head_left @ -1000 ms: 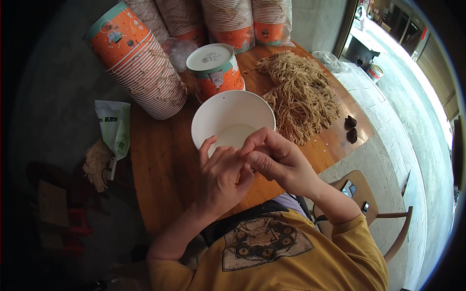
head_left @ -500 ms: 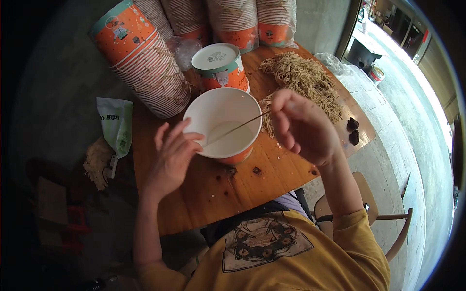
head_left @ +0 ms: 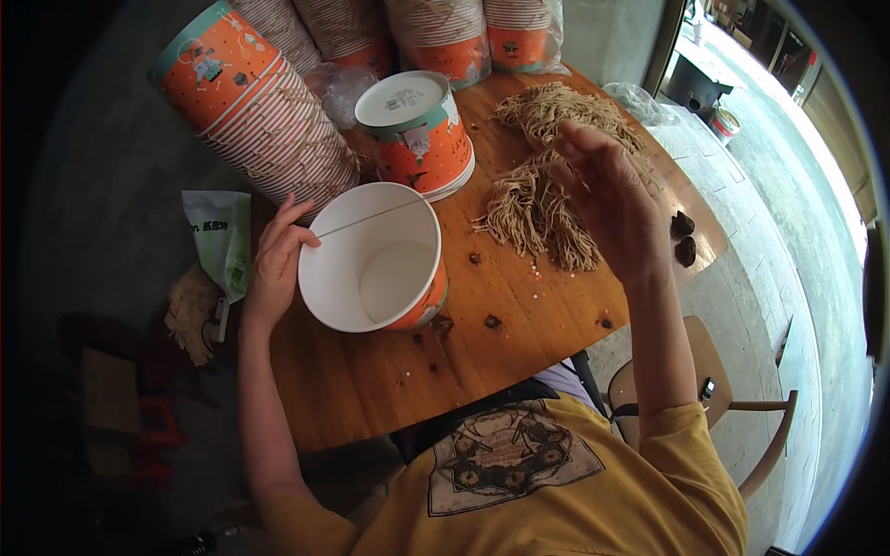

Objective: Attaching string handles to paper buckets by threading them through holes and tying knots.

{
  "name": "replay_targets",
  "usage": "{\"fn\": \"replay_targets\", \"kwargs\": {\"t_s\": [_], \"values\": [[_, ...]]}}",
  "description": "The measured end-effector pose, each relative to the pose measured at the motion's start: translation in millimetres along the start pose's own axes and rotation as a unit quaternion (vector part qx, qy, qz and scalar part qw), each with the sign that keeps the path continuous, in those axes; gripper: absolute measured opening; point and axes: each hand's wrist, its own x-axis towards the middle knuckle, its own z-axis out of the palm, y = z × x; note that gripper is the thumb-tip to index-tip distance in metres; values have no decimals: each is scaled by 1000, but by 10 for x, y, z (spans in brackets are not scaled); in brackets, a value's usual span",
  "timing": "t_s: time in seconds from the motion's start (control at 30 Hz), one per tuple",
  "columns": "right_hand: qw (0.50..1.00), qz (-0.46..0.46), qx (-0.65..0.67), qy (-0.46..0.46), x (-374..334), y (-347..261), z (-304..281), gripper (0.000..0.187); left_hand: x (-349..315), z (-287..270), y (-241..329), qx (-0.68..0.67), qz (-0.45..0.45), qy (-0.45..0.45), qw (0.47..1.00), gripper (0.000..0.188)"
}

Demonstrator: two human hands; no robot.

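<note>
A white-lined orange paper bucket (head_left: 375, 278) sits tilted on the table, its mouth facing me. My left hand (head_left: 273, 264) grips its left rim, fingertips at one end of a thin cord (head_left: 371, 218). That cord spans the bucket's mouth to the far right rim. My right hand (head_left: 616, 208) is raised, fingers apart and slightly blurred, above a heap of tan cords (head_left: 547, 218); I see nothing held in it. Behind the bucket stands an upside-down orange and green bucket (head_left: 417, 134).
A tall leaning stack of nested buckets (head_left: 269, 120) is at the left, with bagged stacks (head_left: 436, 42) behind. A green and white bag (head_left: 218, 236) hangs off the left side. Two dark lumps (head_left: 684, 239) lie near the table's right edge; a wooden chair (head_left: 663, 366) stands beside it.
The bucket has moved left and toward me, with my left hand on its rim. My right hand has moved right and away from the bucket, and the cord no longer reaches it.
</note>
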Motion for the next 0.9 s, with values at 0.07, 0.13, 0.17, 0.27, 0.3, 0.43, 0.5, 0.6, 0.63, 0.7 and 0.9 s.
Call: {"fn": "replay_targets", "kwargs": {"t_s": [0.07,0.13,0.17,0.27,0.3,0.43,0.5,0.6,0.63,0.7,0.9], "values": [[993,-31,78,83,57,81,188,35,3,9,-5,-16,-1,-1,1000,18],[993,-50,97,-53,80,193,71,34,13,-40,64,-10,-7,-10,1000,24],[988,-20,85,-124,113,204,84,32,18,-45,96,-8,-8,-14,1000,24],[928,43,-325,-179,-30,205,366,28,-15,-90,357,-16,-54,56,997,28],[894,9,-371,-252,-53,252,357,26,17,-105,558,-11,-45,79,996,29],[836,9,-433,-338,-166,332,385,19,39,57,1396,-27,127,22,991,53],[791,33,-489,-367,-180,325,433,18,31,166,1611,-62,136,1,989,58],[755,31,-534,-380,-188,341,421,17,51,283,1685,-149,73,-35,985,54],[755,31,-534,-379,-194,355,403,17,53,288,1703,-149,74,-35,985,54],[744,32,-543,-387,-208,387,363,16,56,303,1730,-227,-20,-40,973,45],[757,-28,-551,-350,-250,446,300,16,132,446,1788,-240,-2,35,970,20]]}}
